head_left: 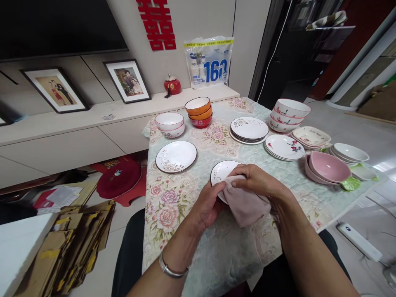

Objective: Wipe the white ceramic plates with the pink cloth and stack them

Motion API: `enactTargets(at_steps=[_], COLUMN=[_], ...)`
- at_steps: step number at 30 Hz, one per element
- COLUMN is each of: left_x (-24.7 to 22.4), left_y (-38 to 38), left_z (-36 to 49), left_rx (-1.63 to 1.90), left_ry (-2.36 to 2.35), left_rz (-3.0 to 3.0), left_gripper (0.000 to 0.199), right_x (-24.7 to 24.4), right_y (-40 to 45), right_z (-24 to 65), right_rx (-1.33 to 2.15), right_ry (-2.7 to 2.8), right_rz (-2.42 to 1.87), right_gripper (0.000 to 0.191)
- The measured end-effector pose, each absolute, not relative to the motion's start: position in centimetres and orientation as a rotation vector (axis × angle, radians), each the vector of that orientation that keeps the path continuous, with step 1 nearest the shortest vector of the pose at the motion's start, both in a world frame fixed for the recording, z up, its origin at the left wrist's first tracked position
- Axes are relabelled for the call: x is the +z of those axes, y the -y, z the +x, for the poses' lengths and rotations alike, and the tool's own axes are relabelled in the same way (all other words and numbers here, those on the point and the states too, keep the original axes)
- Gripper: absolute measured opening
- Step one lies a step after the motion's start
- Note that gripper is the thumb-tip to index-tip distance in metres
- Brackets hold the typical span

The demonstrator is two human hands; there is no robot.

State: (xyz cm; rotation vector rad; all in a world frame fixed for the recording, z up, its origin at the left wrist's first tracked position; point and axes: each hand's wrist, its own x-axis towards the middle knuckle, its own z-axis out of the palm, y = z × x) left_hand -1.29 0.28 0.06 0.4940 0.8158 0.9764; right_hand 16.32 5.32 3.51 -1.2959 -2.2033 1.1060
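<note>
By the left hand (208,208), a plate (223,168) is gripped at its rim over the desk (213,247); a cloth (246,206) is pinched in the right hand (258,180), against the plate. Wiping appears under way; a steady rim grip is called for.

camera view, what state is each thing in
Held plate: gripped, partly covered
Cloth: bunched, hanging past the plate
Left hand: closed on plate
Right hand: closed on cloth
Orange bowls: stacked on a red bowl
Pink bowls: nested
Cardboard: flattened, piled
Red jar: lid on
Screen: dark
Framed photos: standing
</note>
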Motion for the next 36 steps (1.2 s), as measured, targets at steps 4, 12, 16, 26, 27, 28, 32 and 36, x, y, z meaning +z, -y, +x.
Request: enactTargets(at_steps=[4, 12, 16, 26, 27, 28, 32, 36], left_x=[0.1, 0.3, 0.4, 0.3, 0.2, 0.1, 0.1, 0.2], left_y=[-0.1, -0.2, -0.2, -0.1, -0.2, -0.2, -0.2, -0.1], left_z=[-1.3, -1.1, -1.0, -1.0, -1.0, -1.0, -1.0, -1.1], left_rx=[0.981, 0.996, 1.003, 1.015, 1.011, 1.010, 1.014, 0.996], left_ry=[-0.824, -0.842, -0.848, -0.840, -0.837, -0.835, -0.842, -0.851], left_rz=[0.507, 0.487, 0.500, 0.462, 0.463, 0.464, 0.473, 0.504], left_gripper=[0.051, 0.056, 0.053, 0.052, 0.052, 0.051, 0.050, 0.047], right_x=[3.3, 3.1, 3.7, 2.2, 2.2, 2.2, 2.4, 2.3], right_y=[-5.3, -5.4, -5.1, -5.6, -5.7, -5.7, -5.5, -5.3], right_z=[15.9, 15.5, 15.8, 14.6, 14.7, 14.7, 14.8, 14.8], right_rx=[1.121, 0.987, 1.092, 0.940, 0.930, 0.924, 0.907, 0.970], right_ry=[2.209, 2.171, 2.218, 2.110, 2.106, 2.106, 2.128, 2.187], right_rz=[-1.236, -1.348, -1.294, -1.336, -1.351, -1.363, -1.340, -1.246], right_gripper=[0.021, 0.024, 0.020, 0.024, 0.024, 0.024, 0.023, 0.022])
